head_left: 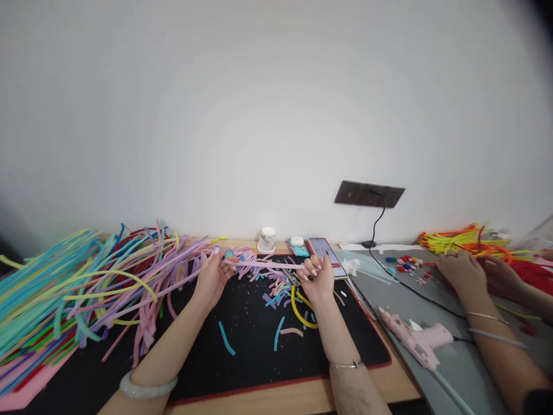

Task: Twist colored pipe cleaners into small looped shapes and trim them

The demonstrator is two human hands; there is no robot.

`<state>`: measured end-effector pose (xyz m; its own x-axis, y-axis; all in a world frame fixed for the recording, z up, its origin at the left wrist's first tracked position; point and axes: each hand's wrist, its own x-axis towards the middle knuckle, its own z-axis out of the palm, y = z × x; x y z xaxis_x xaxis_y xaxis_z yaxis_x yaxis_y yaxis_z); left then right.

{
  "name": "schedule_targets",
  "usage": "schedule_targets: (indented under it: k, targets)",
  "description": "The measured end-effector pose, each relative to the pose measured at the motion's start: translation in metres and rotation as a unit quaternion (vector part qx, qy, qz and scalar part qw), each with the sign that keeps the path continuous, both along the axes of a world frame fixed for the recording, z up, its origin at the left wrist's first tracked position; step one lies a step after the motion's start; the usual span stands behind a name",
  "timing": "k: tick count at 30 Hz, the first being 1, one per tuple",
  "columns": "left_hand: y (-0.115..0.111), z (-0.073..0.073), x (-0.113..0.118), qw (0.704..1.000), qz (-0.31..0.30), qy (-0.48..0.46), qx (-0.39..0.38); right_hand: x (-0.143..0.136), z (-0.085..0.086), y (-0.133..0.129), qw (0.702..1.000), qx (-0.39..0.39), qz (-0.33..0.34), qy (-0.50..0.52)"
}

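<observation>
A left hand (215, 275) and right hand (320, 278) grip a pink chenille stem (276, 266) above the black mat (250, 331); short pieces (279, 334) already lie on it, many long stems (129, 276) seemingly remaining at its left.

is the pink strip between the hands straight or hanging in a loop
Nearly straight: the pink strip runs almost level from the left hand to the right hand, with no loop showing.

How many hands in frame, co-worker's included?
4. The wearer's left hand and right hand, a pale pink strip between them, over the black mat; a co-worker's nearer hand and farther hand, partly hidden, at frame right.
</observation>
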<state>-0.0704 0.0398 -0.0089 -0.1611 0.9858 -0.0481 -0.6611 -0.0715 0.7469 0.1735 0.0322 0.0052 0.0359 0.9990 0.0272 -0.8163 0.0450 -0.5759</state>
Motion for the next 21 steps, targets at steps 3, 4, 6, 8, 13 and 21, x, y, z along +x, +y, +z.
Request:
schedule_targets:
  k: [3,4,6,8,13,21]
  targets:
    - [0.0008,0.0025,-0.0006,0.999,0.003,-0.026,-0.021,0.0015,-0.0015,0.0,1.0,0.0,0.009,0.012]
    - [0.0011,0.0032,-0.0008,0.999,0.001,-0.037,-0.028,0.0019,-0.0019,0.0001,1.0,-0.005,0.012,0.017]
    - [0.0016,0.0046,-0.0008,0.997,-0.005,-0.059,-0.042,0.002,-0.0022,0.0002,0.999,-0.017,0.016,0.029]
    - [0.0021,0.006,-0.0006,0.995,-0.012,-0.082,-0.055,0.0016,-0.0012,-0.0002,0.999,-0.021,0.011,0.044]
    - [0.0038,0.0068,-0.0018,0.99,-0.017,-0.118,-0.079,-0.0009,0.0036,-0.0027,0.999,0.004,0.006,0.045]
    - [0.0053,0.0018,-0.0038,0.994,-0.019,-0.102,-0.038,-0.0048,-0.0014,0.001,0.998,-0.006,-0.054,-0.036]
